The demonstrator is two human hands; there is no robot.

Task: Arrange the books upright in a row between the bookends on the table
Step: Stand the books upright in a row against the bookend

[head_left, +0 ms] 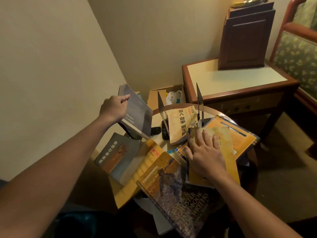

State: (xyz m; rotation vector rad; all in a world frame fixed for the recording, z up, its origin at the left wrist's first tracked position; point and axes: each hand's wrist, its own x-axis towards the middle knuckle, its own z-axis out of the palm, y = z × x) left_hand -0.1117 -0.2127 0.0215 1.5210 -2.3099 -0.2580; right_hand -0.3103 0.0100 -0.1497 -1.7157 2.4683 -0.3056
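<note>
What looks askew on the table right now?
The yellow book between the bookends leans tilted, not upright. The other books lie flat in an overlapping heap, and some seem to overhang the table edge. The left hand grips a grey book. The right hand presses flat on a tan book.

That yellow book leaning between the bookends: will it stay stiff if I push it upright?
Probably floppy: the yellow book looks like a thin paperback and its lower edge curls. It leans alone between the bookends, so it may well slump or tip.

Cream walls meet in corner — wooden side table, floral armchair, dim warm light.
</note>
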